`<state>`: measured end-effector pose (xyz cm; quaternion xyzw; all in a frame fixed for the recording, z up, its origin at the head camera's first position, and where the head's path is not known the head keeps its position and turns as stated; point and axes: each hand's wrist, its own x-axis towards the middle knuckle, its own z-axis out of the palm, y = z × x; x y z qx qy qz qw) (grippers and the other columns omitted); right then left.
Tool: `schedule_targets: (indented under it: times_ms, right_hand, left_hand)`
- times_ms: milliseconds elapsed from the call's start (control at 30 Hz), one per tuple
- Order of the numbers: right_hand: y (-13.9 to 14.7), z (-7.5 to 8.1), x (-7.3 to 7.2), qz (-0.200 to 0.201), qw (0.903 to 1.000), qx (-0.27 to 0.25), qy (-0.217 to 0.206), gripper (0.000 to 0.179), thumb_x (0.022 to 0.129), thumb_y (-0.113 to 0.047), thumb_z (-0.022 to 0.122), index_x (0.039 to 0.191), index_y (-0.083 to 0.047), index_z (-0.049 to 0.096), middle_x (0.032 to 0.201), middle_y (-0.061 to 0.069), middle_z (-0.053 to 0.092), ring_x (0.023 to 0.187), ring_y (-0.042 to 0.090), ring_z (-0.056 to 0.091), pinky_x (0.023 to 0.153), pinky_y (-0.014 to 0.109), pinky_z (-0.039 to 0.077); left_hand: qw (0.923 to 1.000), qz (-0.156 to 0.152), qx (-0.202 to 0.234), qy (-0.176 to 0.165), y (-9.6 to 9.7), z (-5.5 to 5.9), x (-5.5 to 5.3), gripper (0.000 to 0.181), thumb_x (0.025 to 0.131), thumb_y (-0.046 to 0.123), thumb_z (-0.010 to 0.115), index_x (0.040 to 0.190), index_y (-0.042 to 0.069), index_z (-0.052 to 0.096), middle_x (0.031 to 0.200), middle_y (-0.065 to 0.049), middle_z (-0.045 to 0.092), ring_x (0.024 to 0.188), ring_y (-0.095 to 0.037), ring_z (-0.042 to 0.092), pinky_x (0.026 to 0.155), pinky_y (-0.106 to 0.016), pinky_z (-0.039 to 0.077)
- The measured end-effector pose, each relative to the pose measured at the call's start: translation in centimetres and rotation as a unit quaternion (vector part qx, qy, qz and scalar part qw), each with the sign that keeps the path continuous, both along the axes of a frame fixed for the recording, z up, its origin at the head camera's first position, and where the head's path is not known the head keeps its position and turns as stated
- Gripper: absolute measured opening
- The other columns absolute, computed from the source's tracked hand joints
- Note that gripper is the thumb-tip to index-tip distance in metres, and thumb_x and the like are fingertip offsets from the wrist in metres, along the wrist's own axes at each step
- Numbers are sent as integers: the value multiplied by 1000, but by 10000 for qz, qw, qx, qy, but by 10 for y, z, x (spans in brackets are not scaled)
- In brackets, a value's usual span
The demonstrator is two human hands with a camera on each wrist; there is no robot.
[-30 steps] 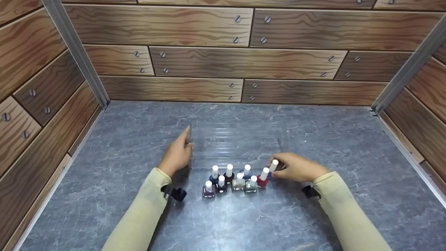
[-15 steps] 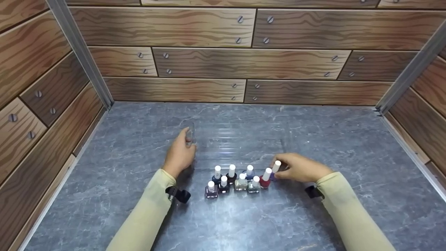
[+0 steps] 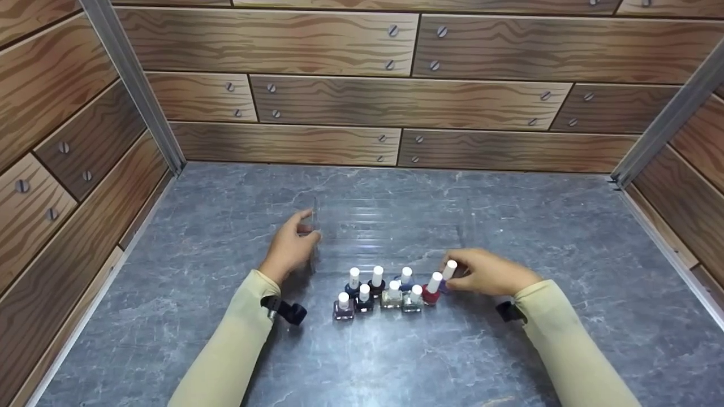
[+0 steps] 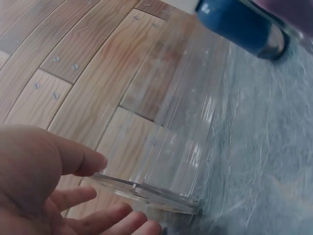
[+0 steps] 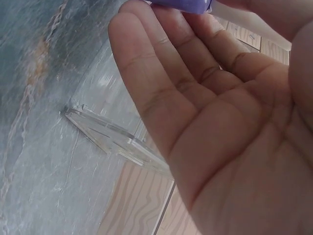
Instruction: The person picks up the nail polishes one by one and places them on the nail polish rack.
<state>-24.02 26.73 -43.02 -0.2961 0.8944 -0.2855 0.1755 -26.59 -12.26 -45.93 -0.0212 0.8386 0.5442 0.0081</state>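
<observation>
Between the thumb and fingertips of the right hand (image 3: pixel 489 272) lies a purple nail polish bottle (image 3: pixel 444 286), grasped by its body with the white cap (image 3: pixel 450 269) uppermost; whether its base is clear of the tabletop (image 3: pixel 384 362) cannot be told. Just beside these fingertips stands a red nail polish bottle (image 3: pixel 431 295); farther from them, toward the left hand (image 3: pixel 289 249), stand seven other nail polish bottles (image 3: pixel 391 299), all white-capped. The left fingers are relaxed and parted, with no firm grip evident; the thumb tip appears to touch the end panel of a clear stepped rack (image 3: pixel 370 244), which extends ahead of and between the two sets of fingers. Compared with one second earlier, the left index finger is more bent and set farther from the thumb, whereas the right grasp and the neighbouring bottles show no clear shift. The difference suggests a minor adjustment at the rack's edge, the work with the purple bottle resting for now at the grasp
</observation>
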Motion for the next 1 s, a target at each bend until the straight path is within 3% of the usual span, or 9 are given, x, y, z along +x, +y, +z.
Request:
schedule_targets:
  times_ms: [167, 267, 633, 833, 1000]
  right_hand:
    - [0, -1, 0, -162, 9997, -61, -181, 31, 92, -15, 77, 118, -7, 62, 101, 1, 68, 88, 13, 66, 74, 26, 60]
    - [-1, -1, 1, -211, 9994, -45, -266, 34, 91, -15, 78, 118, -6, 60, 101, 2, 68, 89, 15, 67, 74, 26, 61]
    - [0, 0, 2, -133, 9999, -11, 7, 22, 90, -15, 78, 106, -14, 63, 96, -3, 67, 87, 12, 63, 77, 26, 58]
    - [-1, -1, 1, -89, 9999, -115, -39, 20, 90, -11, 78, 105, -14, 65, 96, -2, 68, 86, 12, 65, 74, 24, 58]
    - [0, -2, 1, -115, 9999, -93, -77, 22, 89, -10, 78, 105, -12, 65, 95, -2, 68, 83, 10, 65, 72, 23, 58]
  left_hand:
    - [9964, 73, 823, -213, -2, -4, -1, 56, 103, 21, 64, 156, 14, 47, 139, -23, 58, 120, -35, 63, 87, -45, 64]
    - [9942, 101, 1045, -243, -1, -5, -2, 54, 105, 19, 62, 156, 13, 46, 135, -22, 61, 120, -34, 64, 90, -46, 64]
    - [9965, 74, 834, -45, 3, 2, 0, 52, 105, 9, 59, 156, 8, 46, 125, -25, 66, 111, -37, 67, 81, -44, 66]
    - [9988, 53, 482, 42, 3, 2, 3, 52, 105, 11, 60, 156, 8, 46, 124, -24, 66, 99, -30, 66, 68, -32, 63]
    - [9992, 29, 390, 46, 3, 2, 2, 52, 106, 11, 59, 156, 9, 46, 126, -24, 65, 104, -31, 66, 72, -35, 65]
